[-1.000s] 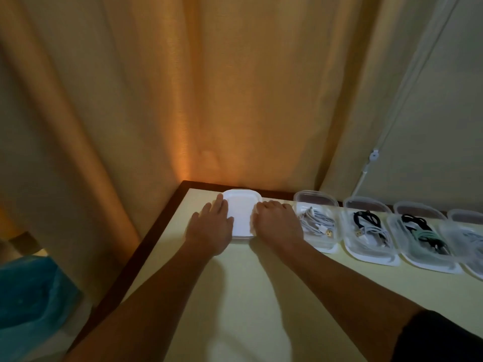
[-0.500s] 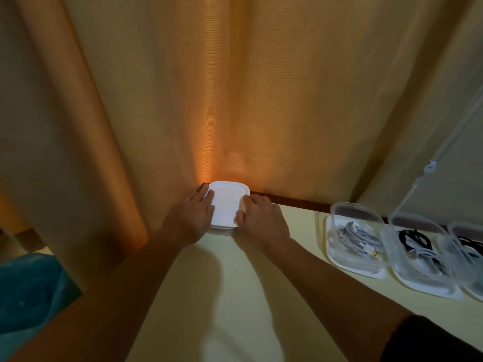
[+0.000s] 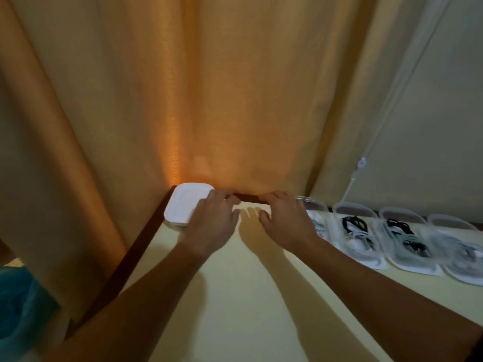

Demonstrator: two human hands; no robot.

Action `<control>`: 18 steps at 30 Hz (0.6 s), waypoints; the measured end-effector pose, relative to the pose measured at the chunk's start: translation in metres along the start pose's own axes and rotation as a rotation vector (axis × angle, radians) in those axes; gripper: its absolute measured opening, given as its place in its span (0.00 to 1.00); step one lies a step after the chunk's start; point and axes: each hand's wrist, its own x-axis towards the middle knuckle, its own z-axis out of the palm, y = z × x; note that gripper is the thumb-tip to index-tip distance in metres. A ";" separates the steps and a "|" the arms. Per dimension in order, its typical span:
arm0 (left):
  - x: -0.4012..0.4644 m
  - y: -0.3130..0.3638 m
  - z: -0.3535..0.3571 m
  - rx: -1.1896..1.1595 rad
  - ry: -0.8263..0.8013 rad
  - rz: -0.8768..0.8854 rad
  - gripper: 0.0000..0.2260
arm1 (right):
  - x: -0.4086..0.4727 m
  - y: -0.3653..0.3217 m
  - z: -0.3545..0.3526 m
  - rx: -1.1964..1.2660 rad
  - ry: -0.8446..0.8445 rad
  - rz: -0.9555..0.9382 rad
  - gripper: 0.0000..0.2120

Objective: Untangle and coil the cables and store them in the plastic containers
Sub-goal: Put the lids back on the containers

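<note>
Cables [image 3: 358, 231] sit coiled in clear plastic containers [image 3: 407, 246] right of the white lid stack [image 3: 187, 203]; left hand [image 3: 211, 223] and right hand [image 3: 285, 220] hover relaxed, holding nothing, probably reaching for lids.

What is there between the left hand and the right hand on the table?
Nothing lies there. In the head view, only bare table with the hands' shadow shows between the left hand and the right hand.
</note>
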 end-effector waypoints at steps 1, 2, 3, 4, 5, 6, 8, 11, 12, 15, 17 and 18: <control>-0.002 0.017 0.005 -0.051 -0.027 0.018 0.11 | -0.010 0.012 -0.008 -0.007 0.002 0.025 0.18; -0.006 0.033 0.011 -0.079 -0.065 0.035 0.11 | -0.019 0.025 -0.016 -0.011 0.006 0.048 0.18; -0.009 0.048 0.017 -0.086 -0.101 0.057 0.10 | -0.029 0.037 -0.024 -0.028 0.009 0.067 0.17; -0.013 0.061 0.024 -0.095 -0.130 0.075 0.10 | -0.037 0.049 -0.031 -0.058 0.003 0.080 0.17; -0.018 0.072 0.031 -0.107 -0.153 0.089 0.10 | -0.046 0.060 -0.038 -0.097 -0.025 0.094 0.16; -0.022 0.081 0.038 -0.105 -0.172 0.103 0.11 | -0.054 0.070 -0.043 -0.133 -0.068 0.107 0.16; -0.028 0.094 0.053 -0.065 -0.189 0.142 0.13 | -0.070 0.087 -0.048 -0.172 -0.162 0.111 0.19; -0.034 0.106 0.067 -0.003 -0.204 0.195 0.15 | -0.087 0.102 -0.046 -0.200 -0.221 0.051 0.21; -0.036 0.109 0.070 0.008 -0.213 0.204 0.16 | -0.090 0.106 -0.044 -0.206 -0.220 0.031 0.21; -0.036 0.116 0.079 0.036 -0.227 0.208 0.17 | -0.089 0.113 -0.038 -0.262 -0.191 -0.032 0.20; -0.034 0.119 0.084 0.041 -0.224 0.205 0.18 | -0.084 0.116 -0.033 -0.293 -0.162 -0.074 0.18; -0.033 0.120 0.086 0.040 -0.226 0.203 0.18 | -0.082 0.117 -0.031 -0.299 -0.141 -0.088 0.17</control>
